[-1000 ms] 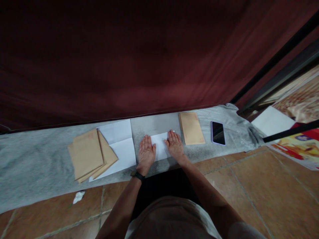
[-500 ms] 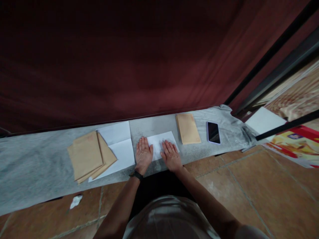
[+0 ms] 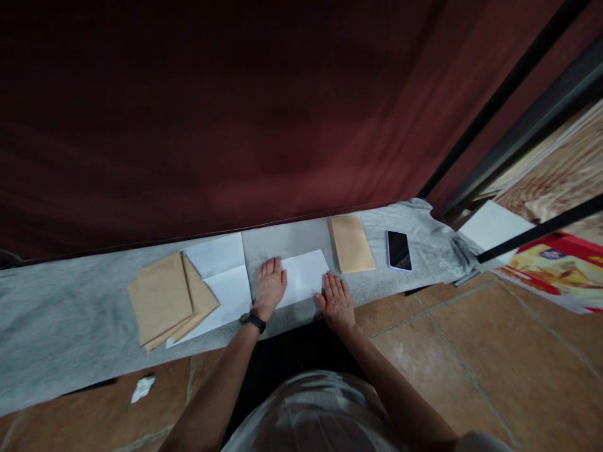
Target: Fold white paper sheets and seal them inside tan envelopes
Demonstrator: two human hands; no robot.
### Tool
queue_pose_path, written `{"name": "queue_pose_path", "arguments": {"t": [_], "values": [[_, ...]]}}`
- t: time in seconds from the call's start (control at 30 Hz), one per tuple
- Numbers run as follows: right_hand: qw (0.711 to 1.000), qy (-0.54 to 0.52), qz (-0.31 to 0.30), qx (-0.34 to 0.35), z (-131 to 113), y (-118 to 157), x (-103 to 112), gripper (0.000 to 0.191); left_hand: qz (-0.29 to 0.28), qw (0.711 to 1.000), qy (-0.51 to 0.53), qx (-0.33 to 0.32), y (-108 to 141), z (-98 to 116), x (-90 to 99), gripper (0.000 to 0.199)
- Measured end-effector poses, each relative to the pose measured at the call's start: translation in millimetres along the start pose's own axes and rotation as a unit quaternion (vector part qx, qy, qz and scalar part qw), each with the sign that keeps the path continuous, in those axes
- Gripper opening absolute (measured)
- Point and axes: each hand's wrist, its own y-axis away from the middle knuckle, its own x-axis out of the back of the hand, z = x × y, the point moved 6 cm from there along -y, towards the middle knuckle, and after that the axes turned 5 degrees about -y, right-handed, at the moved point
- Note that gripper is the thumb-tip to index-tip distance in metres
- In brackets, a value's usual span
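A folded white sheet of paper (image 3: 303, 276) lies flat on the grey cloth in front of me. My left hand (image 3: 271, 284) rests palm down on its left end, fingers stretched out. At the sheet's right edge lies my right hand (image 3: 336, 302), flat, with the fingers extended. Left of my hands is a larger white sheet with a crease (image 3: 230, 279), partly covered by several brown paper envelopes (image 3: 162, 298). A small stack of brown envelopes (image 3: 353, 245) sits beyond my right hand.
The narrow surface under a grey cloth (image 3: 70, 314) runs along a dark red curtain (image 3: 264, 125). A phone (image 3: 399, 250) lies at the right. Below are floor tiles (image 3: 447, 351) with a white scrap (image 3: 142, 389). Black bars (image 3: 541, 235) and a colourful box (image 3: 560, 267) stand far right.
My right hand has slid right across the white paper to its right edge, uncovering the middle. My left hand stays on the left end. The view has shifted slightly.
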Motion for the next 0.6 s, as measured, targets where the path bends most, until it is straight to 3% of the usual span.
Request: {"name": "queue_pose_path", "arguments": {"t": [0.23, 0.47, 0.6], "values": [[1.0, -0.009, -0.003, -0.005, -1, -1, 0, 0.058, -0.105, 0.993, 0.038, 0.022, -36, -10, 10.2, 0.043], [1.0, -0.025, 0.009, 0.002, 1, -1, 2, 0.057, -0.142, 0.979, 0.137, 0.052, -53, -27, 7.4, 0.015], [0.999, -0.035, 0.0, -0.004, 3, -6, 2, 0.056, -0.137, 0.956, 0.231, 0.115, -46, -38, 10.2, 0.002]]}}
